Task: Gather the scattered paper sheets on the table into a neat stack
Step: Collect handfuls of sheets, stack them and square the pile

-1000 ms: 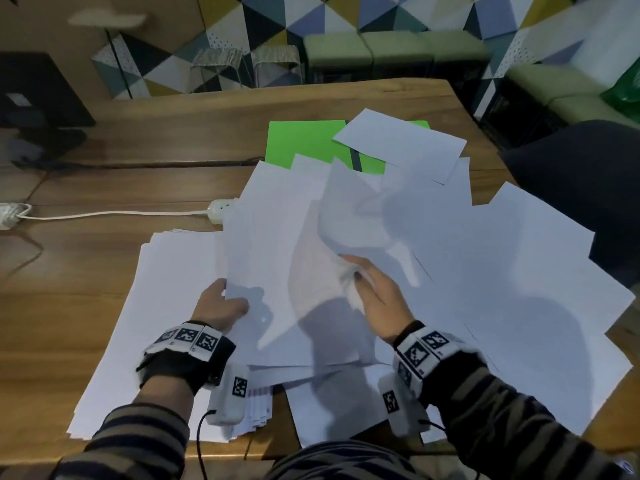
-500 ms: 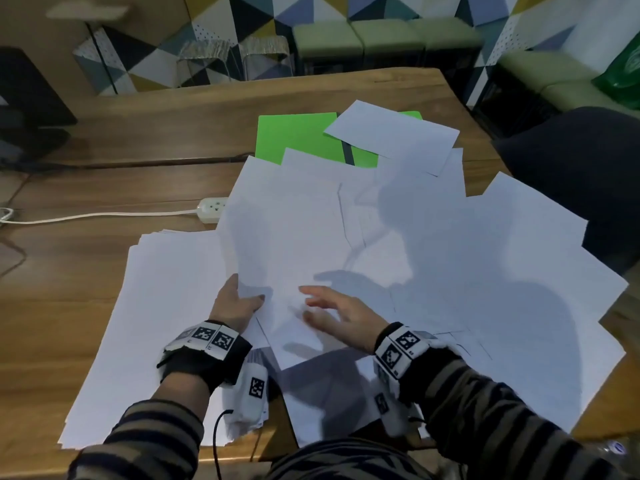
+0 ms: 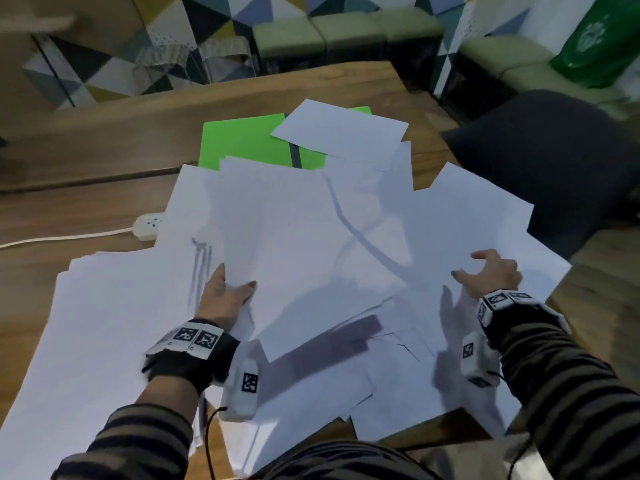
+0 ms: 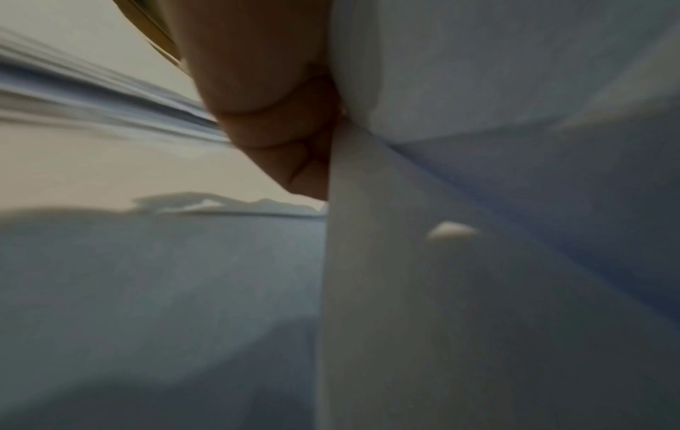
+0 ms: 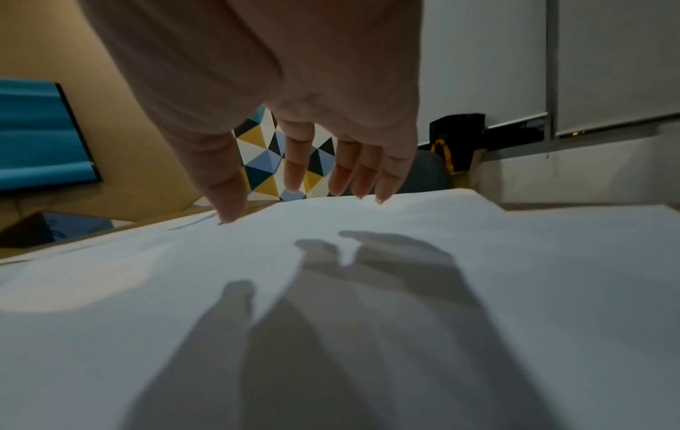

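White paper sheets (image 3: 450,230) lie scattered and overlapping across the wooden table (image 3: 104,161). A rough stack of sheets (image 3: 104,323) sits at the left. My left hand (image 3: 225,292) pinches the left edge of a raised bunch of sheets (image 3: 311,254), thumb on top; the left wrist view shows its fingers (image 4: 265,116) curled under the paper (image 4: 478,87). My right hand (image 3: 491,271) hovers with spread fingers over the sheets at the right. In the right wrist view the right hand (image 5: 305,180) is open, its thumb tip touching the paper (image 5: 405,291).
A green folder (image 3: 242,140) lies partly under the sheets at the back, one white sheet (image 3: 341,133) on top of it. A white power strip (image 3: 149,225) with its cord sits at the left. A dark chair (image 3: 554,150) stands at the right edge.
My right hand has left the middle sheets and swung out to the right. My left hand kept its hold and the bunch now stands higher, further over the pile.
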`<state>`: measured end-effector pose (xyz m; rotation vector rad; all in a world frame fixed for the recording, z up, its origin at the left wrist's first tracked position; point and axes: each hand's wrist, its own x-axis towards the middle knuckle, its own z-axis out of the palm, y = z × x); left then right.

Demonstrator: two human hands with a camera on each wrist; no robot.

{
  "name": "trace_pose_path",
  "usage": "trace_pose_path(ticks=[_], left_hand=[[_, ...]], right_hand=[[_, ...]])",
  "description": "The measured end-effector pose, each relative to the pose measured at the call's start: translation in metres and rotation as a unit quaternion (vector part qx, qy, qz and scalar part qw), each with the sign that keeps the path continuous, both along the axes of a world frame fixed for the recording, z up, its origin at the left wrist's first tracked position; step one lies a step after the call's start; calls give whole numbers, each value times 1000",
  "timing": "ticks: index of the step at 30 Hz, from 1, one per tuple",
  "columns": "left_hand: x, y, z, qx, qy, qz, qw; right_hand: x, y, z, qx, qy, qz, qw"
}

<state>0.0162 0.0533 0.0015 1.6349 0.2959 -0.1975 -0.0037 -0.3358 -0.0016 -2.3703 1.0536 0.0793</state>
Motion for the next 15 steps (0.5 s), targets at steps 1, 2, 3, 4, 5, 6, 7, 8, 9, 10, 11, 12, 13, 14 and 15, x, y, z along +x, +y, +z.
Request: trace_pose_path(ticks=[1,2,3,4,5,6,7,8,9,10,11,12,13,14,15], left_hand=[[0,-9,-1,7,8,-2,1000],[-1,-18,-3,7,12,-6,1000],[-1,-27,-4,12,16,-13,1000],[-1,-35,-6,20,17,-19,999],[-1,-44,-6,31,17,-23,999],[-1,-51,-7,32,15,-23,999],[-1,-52,-8,31,17,-18,999],[0,-57,-12,31,20,-11,999],[0,-60,-16,31,24,-7,999],[-1,-63,-19,33,29,-6,999],[-2,-65,-22,38,37,-3,999],[-2,-67,-25,42,42,2,998],[-3,-69,-27,43,49,6,998],[-3,-71,-28,40,53,10,998],[-3,-72,-29,35,57,13,998]], right_hand=[[0,-10,1,-13,16,-1,1000],[1,-20,1,-23,30,1,999],[2,-30,0,-29,46,3,999],[3,-40,-3,-30,63,8,998],[3,-48,-5,-27,81,16,996],[2,-54,-8,-26,99,29,994],[2,-56,-10,-27,111,45,992],[3,-59,-11,-25,117,59,991],[3,-62,-11,-14,118,69,990],[3,-63,-11,4,117,77,990],[4,-63,-11,23,115,86,989],[5,-63,-10,36,116,96,988],[5,-63,-9,43,119,108,986],[6,-61,-8,49,124,120,984],[6,-58,-7,53,136,135,980]])
